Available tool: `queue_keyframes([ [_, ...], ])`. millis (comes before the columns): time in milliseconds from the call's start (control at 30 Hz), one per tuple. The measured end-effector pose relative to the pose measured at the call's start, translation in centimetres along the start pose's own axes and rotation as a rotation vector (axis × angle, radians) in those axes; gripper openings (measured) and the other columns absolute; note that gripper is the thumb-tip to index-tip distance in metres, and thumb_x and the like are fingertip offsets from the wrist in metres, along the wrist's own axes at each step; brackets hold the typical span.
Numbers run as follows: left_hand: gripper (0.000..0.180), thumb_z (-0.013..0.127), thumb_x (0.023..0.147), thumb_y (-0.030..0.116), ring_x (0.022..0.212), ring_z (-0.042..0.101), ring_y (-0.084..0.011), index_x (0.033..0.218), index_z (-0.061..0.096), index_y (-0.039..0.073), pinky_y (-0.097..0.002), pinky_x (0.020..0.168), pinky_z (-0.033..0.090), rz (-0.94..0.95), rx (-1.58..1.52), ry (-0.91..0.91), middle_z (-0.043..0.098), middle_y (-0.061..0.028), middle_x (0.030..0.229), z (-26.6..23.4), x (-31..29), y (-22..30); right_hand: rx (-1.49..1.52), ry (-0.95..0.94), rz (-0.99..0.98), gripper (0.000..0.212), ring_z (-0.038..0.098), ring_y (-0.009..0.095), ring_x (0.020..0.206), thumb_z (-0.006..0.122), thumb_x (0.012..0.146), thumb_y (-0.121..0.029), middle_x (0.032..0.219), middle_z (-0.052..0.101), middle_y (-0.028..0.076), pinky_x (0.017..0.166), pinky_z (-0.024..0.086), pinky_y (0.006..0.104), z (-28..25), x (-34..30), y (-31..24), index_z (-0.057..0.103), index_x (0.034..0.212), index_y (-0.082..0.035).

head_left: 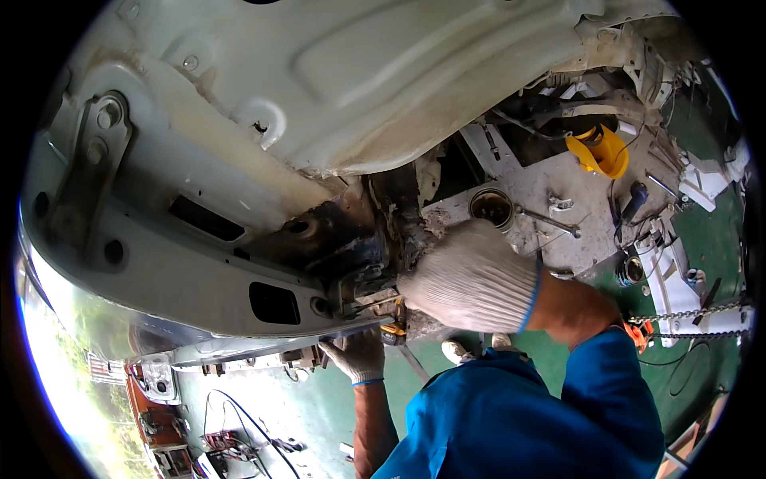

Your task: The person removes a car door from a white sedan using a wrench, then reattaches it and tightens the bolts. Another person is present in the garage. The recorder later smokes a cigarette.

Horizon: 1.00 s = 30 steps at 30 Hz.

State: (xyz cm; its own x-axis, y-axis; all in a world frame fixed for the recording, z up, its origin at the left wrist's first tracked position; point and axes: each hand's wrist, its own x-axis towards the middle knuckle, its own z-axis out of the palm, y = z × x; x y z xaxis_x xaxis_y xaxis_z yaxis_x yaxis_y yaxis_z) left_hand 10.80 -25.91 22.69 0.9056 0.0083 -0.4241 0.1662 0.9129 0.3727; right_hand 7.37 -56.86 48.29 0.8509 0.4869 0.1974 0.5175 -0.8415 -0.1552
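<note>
My right hand, in a white knit glove, is closed beside the burnt, torn inner metal of a pale vehicle body panel. A slim metal rod runs between the fist and the panel's end; the fingertips are turned away, so what they hold is hidden. Below the panel's lower edge, my gloved left hand reaches up with its thumb and fingers apart, touching or nearly touching that edge. A yellow-and-black tool shows between the two hands, lower down.
Overhead spans a large pale panel. On the right, a board holds a round can, a wrench and a yellow shield-like item. Chains stretch at far right. Cables lie on the green floor.
</note>
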Motion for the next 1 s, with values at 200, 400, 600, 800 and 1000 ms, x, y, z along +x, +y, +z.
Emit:
queue_keyframes([
  [200,0.085,0.047,0.093,0.078,0.130,0.054,-0.0305,0.140,0.056,0.008,-0.0529,0.111,0.042,-0.001,0.029,-0.008,0.058,-0.0122,0.143,-0.1,0.3,-0.2,0.912,0.356,0.032,0.019,0.070,0.026,0.071,0.066,0.097,-0.023,0.079,0.069,0.010,0.067,0.059,0.0379,11.7,-4.6,4.0,0.072,0.107,-0.007],
  [400,0.084,0.047,0.092,0.079,0.126,0.055,-0.0291,0.135,0.060,0.008,-0.0511,0.110,0.041,0.003,0.034,-0.001,0.060,-0.0119,0.139,-0.6,0.5,0.0,1.020,0.468,0.251,0.020,0.070,0.026,0.085,0.069,0.092,-0.013,0.106,0.068,0.011,0.066,0.058,0.0385,19.0,-3.9,-0.5,0.071,0.112,-0.007],
  [600,0.085,0.047,0.092,0.079,0.125,0.055,-0.0293,0.133,0.061,0.006,-0.0504,0.111,0.040,0.009,0.040,0.027,0.060,-0.0124,0.138,0.4,-0.2,-0.4,0.640,0.682,0.137,0.021,0.069,0.031,0.077,0.070,0.092,-0.019,0.092,0.067,0.013,0.063,0.055,0.0417,22.1,-0.8,-0.9,0.070,0.109,-0.007],
  [800,0.087,0.057,0.088,0.076,0.129,0.053,-0.0284,0.136,0.056,0.004,-0.0517,0.113,0.040,-0.005,0.030,-0.054,0.057,-0.0131,0.139,-0.6,0.5,-0.1,0.663,0.699,0.305,0.016,0.066,0.033,0.066,0.070,0.094,-0.021,0.077,0.066,0.014,0.059,0.052,0.0430,22.0,-0.1,-1.2,0.070,0.097,-0.006],
  [1000,0.084,0.053,0.089,0.079,0.125,0.056,-0.0295,0.132,0.062,0.007,-0.0517,0.110,0.043,0.008,0.029,0.010,0.062,-0.0131,0.134,-0.3,0.0,-0.1,0.280,0.447,0.167,0.021,0.066,0.028,0.060,0.070,0.093,-0.031,0.069,0.065,0.010,0.057,0.052,0.0424,9.8,-2.6,2.7,0.071,0.086,-0.012],
])
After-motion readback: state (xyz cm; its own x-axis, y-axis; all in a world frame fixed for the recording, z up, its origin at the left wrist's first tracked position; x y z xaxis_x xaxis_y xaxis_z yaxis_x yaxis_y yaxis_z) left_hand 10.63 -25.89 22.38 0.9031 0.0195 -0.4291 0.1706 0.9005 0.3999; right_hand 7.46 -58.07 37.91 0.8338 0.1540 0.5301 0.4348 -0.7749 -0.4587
